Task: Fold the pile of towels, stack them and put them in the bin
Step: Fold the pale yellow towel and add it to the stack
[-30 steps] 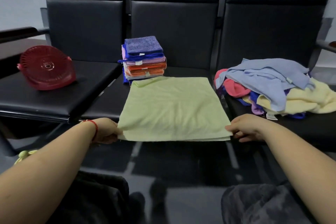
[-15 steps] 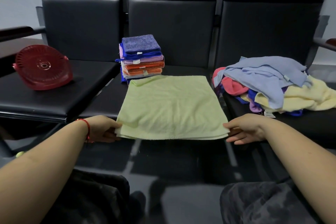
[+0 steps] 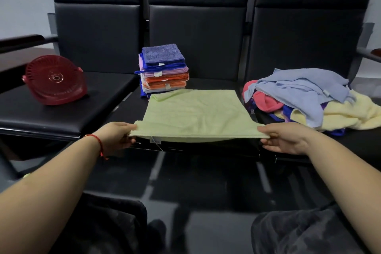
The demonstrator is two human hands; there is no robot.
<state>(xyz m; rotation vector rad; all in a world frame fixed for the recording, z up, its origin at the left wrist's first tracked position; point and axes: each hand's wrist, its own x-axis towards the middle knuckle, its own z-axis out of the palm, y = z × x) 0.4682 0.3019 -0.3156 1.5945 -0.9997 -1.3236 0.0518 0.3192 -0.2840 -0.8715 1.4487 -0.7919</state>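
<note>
Fingers of left hand (image 3: 115,136) and right hand (image 3: 285,138) curled round the near corners of the green towel (image 3: 195,115), top layer lifted off the middle seat (image 3: 132,107) (white tag dangling beneath the near edge). Beyond its far left corner, touching or just beside, a stack of folded towels (image 3: 164,70). On the right seat, an unfolded pile (image 3: 309,99). Far left, a red basket (image 3: 54,81) tipped on its side.

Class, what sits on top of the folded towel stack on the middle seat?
A purple speckled towel tops the folded stack; blue, pink and orange layers show beneath it. The stack's lowest layers are partly hidden behind the green towel.
</note>
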